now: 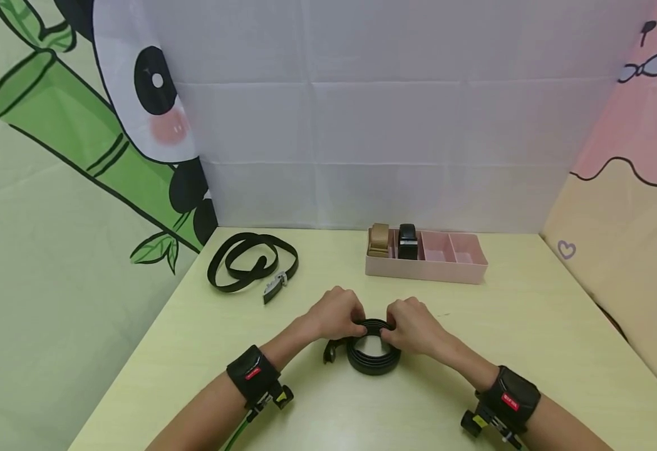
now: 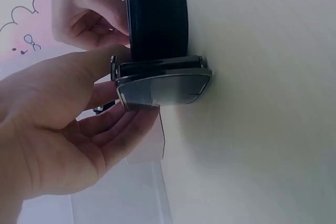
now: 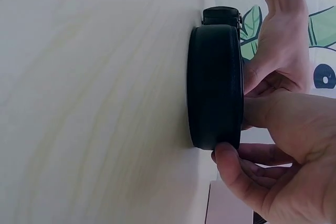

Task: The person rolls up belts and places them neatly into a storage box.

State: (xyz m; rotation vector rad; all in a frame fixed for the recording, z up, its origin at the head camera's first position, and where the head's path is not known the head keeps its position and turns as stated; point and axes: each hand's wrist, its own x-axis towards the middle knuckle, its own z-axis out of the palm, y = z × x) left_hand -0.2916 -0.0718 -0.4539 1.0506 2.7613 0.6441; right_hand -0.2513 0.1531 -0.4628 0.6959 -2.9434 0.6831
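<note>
A black belt point(image 1: 374, 365) lies coiled in a ring on the table, standing on its edge. Its metal buckle point(image 2: 165, 85) sticks out on the left side of the coil. My left hand point(image 1: 336, 313) grips the coil's far left part, thumb inside the ring and fingers by the buckle. On the far right part, my right hand point(image 1: 415, 326) pinches the coil, its thumb inside the ring. In the right wrist view the belt's outer band point(image 3: 215, 87) shows smooth and tightly wound, with curled fingertips point(image 3: 227, 156) against its edge.
A loosely looped black belt point(image 1: 238, 285) with a silver buckle lies at the back left. Behind the hands, a pink divided box point(image 1: 426, 269) holds a rolled tan belt point(image 1: 379, 241) and a rolled black belt point(image 1: 408, 242) in its left compartments. Printed cloth walls surround the table.
</note>
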